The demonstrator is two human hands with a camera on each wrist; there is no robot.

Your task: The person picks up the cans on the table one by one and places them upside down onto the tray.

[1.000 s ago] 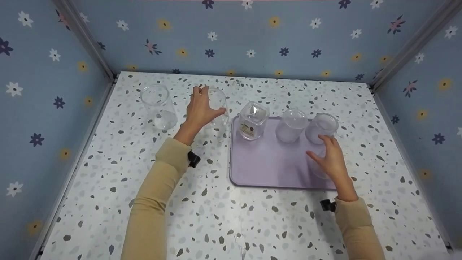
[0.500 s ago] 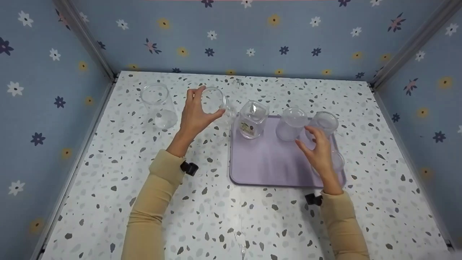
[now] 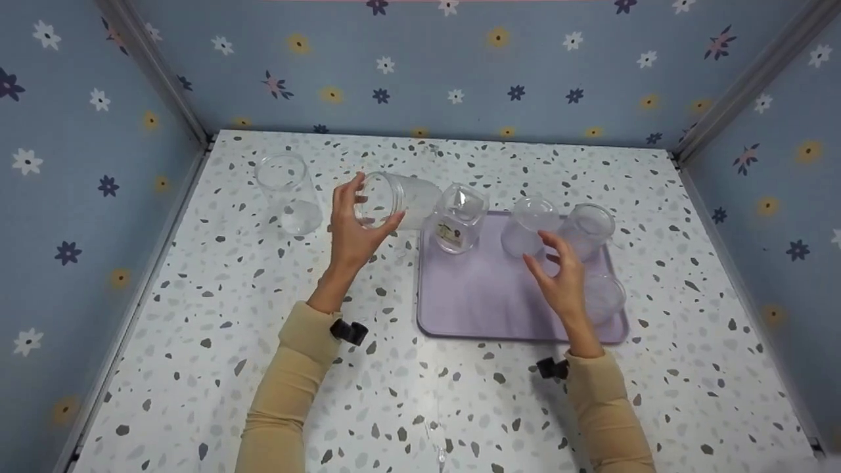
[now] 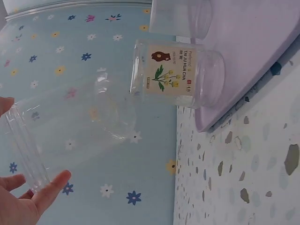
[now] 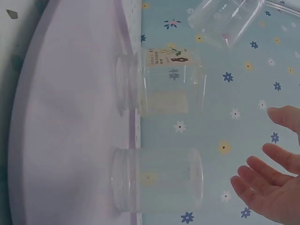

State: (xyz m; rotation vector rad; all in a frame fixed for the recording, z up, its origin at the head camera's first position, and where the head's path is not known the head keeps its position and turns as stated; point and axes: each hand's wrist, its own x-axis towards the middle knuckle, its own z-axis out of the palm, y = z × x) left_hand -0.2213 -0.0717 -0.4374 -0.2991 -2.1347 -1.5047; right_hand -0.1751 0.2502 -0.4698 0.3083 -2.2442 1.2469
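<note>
A clear jar (image 3: pixel 417 200) is gripped near its rim by my left hand (image 3: pixel 351 240), lying sideways in the air with its mouth toward the palm. In the left wrist view, the fingers and thumb clasp the jar's rim (image 4: pixel 28 150). A clear squarish jar with a tea label (image 3: pixel 450 230) stands upside down on the left of the purple tray (image 3: pixel 486 305). My right hand (image 3: pixel 562 282) hovers over the tray, fingers loosely bent, holding nothing. Behind it stands a plain clear jar (image 3: pixel 522 240), neck down in the right wrist view.
Two more clear jars stand on the tray's right side, a back one (image 3: pixel 585 233) and a front one (image 3: pixel 601 299). Another clear jar (image 3: pixel 286 190) stands mouth up at the back left of the speckled table (image 3: pixel 407 407). Flowered panels (image 3: pixel 453 72) enclose the back and sides.
My left hand has lifted the jar and tipped it from upright onto its side, its base swinging right. My right hand has moved left over the tray, away from the front right jar.
</note>
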